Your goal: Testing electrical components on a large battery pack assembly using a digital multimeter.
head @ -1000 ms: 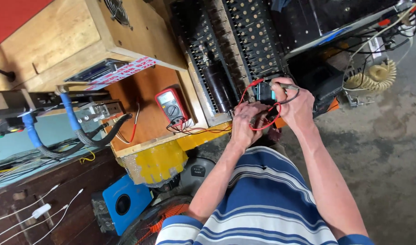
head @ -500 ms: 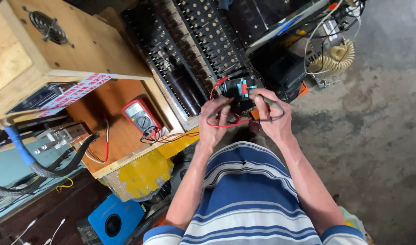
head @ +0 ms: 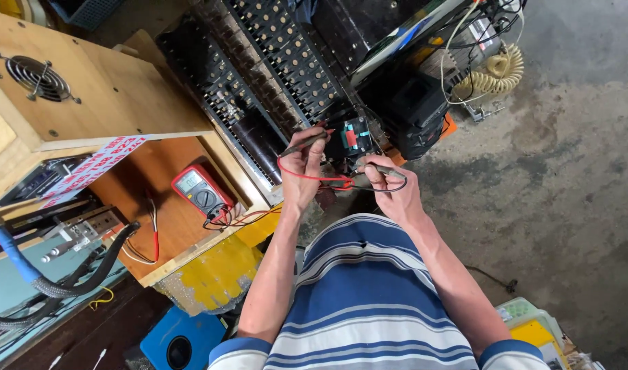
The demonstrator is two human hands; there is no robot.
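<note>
Presently: left hand [head: 301,171] pinching red probe [head: 304,144], right hand [head: 389,186] pinching black probe [head: 381,170], both at small part [head: 351,136], 12 o'clock. Risk: tip slipping, shorting contacts.

Left hand [head: 301,171] and right hand [head: 395,193] press probes against a small black component [head: 351,137].

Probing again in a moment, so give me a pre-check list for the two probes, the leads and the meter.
1. Left hand grips a probe: ok.
2. Right hand grips the other probe: ok.
3. Probe tips touching the small black component: cannot tell.
4. Red lead free of snags: cannot tell, it loops between the hands.
5. Red multimeter face up on the wooden shelf: ok.
6. Meter reading legible: cannot tell.
</note>
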